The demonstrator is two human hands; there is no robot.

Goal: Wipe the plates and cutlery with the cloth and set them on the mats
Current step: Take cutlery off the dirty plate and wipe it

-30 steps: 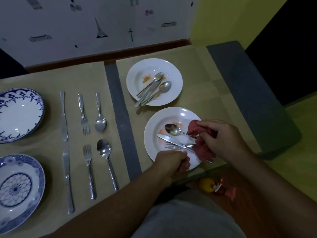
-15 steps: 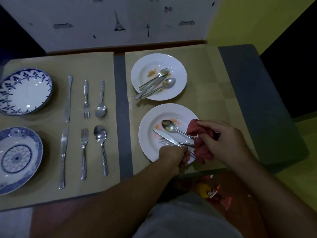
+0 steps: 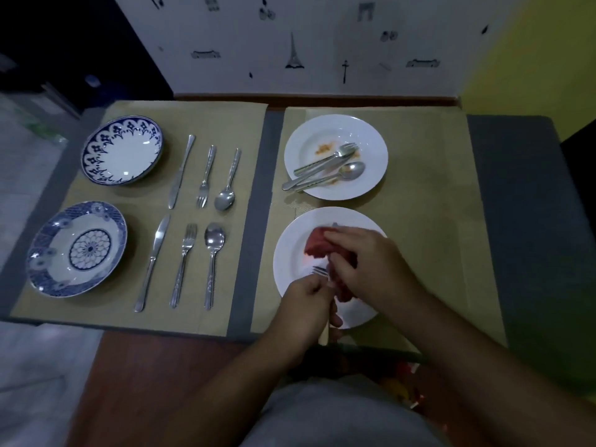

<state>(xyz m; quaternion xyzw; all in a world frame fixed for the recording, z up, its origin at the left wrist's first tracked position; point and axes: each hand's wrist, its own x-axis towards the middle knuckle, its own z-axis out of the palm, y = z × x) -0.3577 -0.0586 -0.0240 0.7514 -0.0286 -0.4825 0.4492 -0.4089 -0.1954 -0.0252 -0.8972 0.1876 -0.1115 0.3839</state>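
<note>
– Hands, status?
– left hand (image 3: pixel 306 298): fingers clenched on fork (image 3: pixel 319 271) handle, tines showing. right hand (image 3: pixel 371 266): fingers grasping red cloth (image 3: pixel 322 246), bunched round the fork shaft, over near white plate (image 3: pixel 290 253).
– Rest of worktop?
– far white plate (image 3: pixel 371 146) on right mat (image 3: pixel 435 188), soiled, used cutlery (image 3: pixel 322 171) on it. left mat (image 3: pixel 225 117): far blue plate (image 3: pixel 125 150), near blue plate (image 3: pixel 77 250), laid cutlery rows (image 3: pixel 183 262) beside them.

Left hand (image 3: pixel 306 303) grips fork (image 3: pixel 319 271); right hand (image 3: pixel 371 262) holds cloth (image 3: pixel 317 246) over plate (image 3: pixel 285 250).
</note>
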